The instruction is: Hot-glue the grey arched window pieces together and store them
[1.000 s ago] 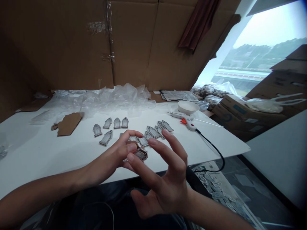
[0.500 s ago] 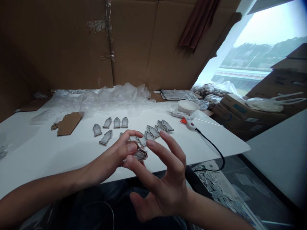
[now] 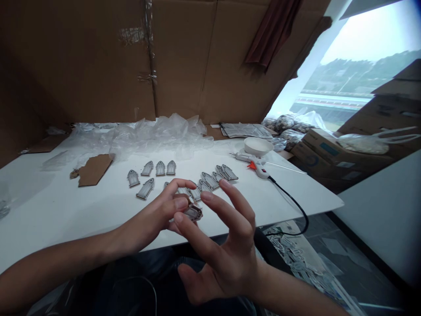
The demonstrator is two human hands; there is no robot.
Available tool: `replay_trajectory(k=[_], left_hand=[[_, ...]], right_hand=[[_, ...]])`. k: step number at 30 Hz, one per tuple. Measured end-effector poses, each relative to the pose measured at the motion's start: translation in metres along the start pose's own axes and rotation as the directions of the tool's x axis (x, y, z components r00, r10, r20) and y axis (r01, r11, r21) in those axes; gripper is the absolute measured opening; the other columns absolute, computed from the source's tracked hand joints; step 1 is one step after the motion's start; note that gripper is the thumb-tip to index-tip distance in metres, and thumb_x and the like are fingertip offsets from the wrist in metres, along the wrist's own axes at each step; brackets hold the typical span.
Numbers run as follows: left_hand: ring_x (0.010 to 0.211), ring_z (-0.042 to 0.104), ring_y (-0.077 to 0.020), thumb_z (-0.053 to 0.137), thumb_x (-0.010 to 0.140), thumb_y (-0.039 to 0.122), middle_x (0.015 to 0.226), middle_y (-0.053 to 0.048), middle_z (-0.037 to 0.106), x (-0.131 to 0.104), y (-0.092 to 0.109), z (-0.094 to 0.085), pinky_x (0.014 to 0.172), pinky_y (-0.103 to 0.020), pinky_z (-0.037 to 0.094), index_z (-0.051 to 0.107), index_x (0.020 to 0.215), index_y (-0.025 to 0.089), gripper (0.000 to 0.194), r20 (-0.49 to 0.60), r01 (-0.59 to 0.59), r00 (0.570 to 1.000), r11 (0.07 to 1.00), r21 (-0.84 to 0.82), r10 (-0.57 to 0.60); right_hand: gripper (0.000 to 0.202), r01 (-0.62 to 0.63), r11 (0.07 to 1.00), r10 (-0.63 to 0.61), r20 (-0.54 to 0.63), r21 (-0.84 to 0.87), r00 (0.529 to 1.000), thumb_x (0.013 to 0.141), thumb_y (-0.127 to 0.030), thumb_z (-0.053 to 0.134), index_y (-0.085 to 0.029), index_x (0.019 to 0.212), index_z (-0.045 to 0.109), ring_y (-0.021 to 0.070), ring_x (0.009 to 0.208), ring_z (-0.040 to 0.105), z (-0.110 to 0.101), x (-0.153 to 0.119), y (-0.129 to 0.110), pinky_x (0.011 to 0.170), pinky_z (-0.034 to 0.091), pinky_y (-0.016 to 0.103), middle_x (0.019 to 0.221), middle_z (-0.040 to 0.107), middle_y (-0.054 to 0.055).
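My left hand (image 3: 171, 208) grips a small grey-and-white arched piece (image 3: 193, 212), shaped like a little window or door, above the front edge of the table. Its far end sits between thumb and fingers and is partly hidden. My right hand (image 3: 223, 239) is open, fingers spread and thumb apart; its index fingertip is at the near side of the piece, and I cannot tell whether it presses on it. Beyond the hands lie several matching arched pieces (image 3: 208, 180), in a cluster behind my fingers. More arched pieces (image 3: 145, 188) lie apart to the left.
A glue gun (image 3: 255, 164) with an orange trigger lies at the right, its black cord hanging over the table edge. Behind it stands a white bowl (image 3: 258, 146). Crumpled clear plastic (image 3: 158, 134) lines the back. A torn cardboard piece (image 3: 95, 170) lies left; boxes (image 3: 324, 151) stand right.
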State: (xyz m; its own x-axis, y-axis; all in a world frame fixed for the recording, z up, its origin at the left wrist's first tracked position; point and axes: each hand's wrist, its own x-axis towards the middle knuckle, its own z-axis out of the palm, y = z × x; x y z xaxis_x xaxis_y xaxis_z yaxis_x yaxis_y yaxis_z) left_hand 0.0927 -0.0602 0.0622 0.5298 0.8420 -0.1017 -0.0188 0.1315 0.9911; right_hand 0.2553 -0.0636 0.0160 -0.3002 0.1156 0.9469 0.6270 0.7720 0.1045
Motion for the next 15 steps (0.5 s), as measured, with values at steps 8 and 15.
replay_trajectory(k=[8,15], left_hand=[[0.081,0.059,-0.0164,0.044,0.088,0.051,0.1,-0.006,0.057,0.0015,-0.0022,-0.0034,0.079,-0.036,0.047,0.035,0.124,0.026,0.045,0.034,-0.016,0.999,1.0,0.011,0.015],[0.09,0.055,-0.0202,0.044,0.087,0.051,0.097,-0.007,0.054,0.0015,-0.0022,-0.0009,0.078,-0.038,0.048,0.037,0.123,0.024,0.045,-0.005,-0.045,0.999,0.999,0.013,0.045]], right_hand=[[0.04,0.006,1.0,-0.006,0.009,0.016,1.0,0.08,-0.043,0.049,-0.028,0.115,0.059,0.0322,0.123,0.038,-0.0002,-0.0008,-0.0014,0.099,0.038,0.05,0.128,0.039,0.007],[0.047,-0.017,1.0,0.017,0.002,-0.018,1.0,0.079,-0.044,0.048,-0.029,0.123,0.054,0.0326,0.122,0.038,0.0002,-0.0018,0.0015,0.099,0.036,0.05,0.129,0.037,0.008]])
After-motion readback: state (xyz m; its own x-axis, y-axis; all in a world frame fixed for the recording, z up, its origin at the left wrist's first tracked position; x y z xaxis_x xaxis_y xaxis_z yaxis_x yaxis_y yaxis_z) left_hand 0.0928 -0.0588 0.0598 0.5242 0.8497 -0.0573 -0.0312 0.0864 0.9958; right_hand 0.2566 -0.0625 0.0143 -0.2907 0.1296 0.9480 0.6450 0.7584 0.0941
